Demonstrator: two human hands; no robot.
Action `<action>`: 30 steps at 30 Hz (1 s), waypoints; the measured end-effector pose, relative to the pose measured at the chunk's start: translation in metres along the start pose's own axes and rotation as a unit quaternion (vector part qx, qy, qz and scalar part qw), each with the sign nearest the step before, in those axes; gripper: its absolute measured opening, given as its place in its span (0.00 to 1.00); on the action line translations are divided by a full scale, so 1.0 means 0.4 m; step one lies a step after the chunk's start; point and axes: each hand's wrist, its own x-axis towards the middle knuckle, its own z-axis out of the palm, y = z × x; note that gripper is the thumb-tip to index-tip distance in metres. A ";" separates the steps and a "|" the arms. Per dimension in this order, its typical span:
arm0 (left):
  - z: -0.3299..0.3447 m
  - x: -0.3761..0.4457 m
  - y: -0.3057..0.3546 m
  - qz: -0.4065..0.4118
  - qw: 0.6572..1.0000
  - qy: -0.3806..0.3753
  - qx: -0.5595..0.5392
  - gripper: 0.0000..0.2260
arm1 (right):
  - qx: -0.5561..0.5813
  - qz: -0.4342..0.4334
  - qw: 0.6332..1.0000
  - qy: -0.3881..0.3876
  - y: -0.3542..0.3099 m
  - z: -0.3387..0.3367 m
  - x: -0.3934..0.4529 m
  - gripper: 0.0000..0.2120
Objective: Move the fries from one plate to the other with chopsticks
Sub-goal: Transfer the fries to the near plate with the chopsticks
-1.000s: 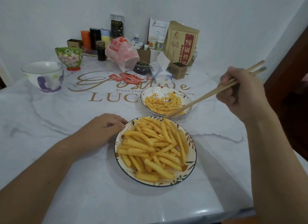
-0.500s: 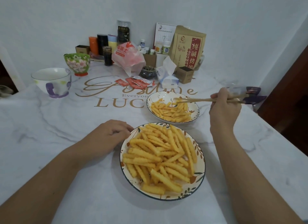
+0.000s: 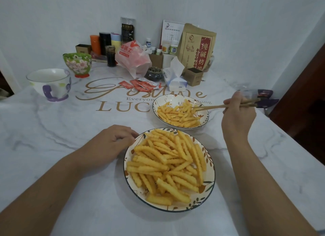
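A large near plate (image 3: 210,188) with a leaf pattern is heaped with crinkle-cut fries (image 3: 167,163). Behind it a smaller far plate (image 3: 159,102) holds a thinner layer of fries (image 3: 177,115). My right hand (image 3: 237,116) grips a pair of wooden chopsticks (image 3: 211,107) to the right of the far plate; they lie nearly level, tips over that plate's right side among the fries. I cannot tell whether a fry sits between the tips. My left hand (image 3: 110,144) rests on the table with curled fingers touching the near plate's left rim.
A white mug (image 3: 50,83) and a green flowered bowl (image 3: 77,63) stand at far left. Red sauce packets (image 3: 140,83), a tissue pack (image 3: 174,77), a plastic bag (image 3: 132,57), cartons, bottles and a brown paper bag (image 3: 196,46) crowd the back. The table's right edge (image 3: 288,139) runs beside my right arm.
My right hand has dropped from up high to table height beside the far plate. The chopsticks have gone from steeply slanted to nearly level. The left hand has stayed at the near plate.
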 end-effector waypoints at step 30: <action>0.001 -0.002 0.009 0.028 1.000 0.004 0.008 0.20 | 0.233 0.103 0.961 -0.111 -0.120 -0.145 0.049 0.23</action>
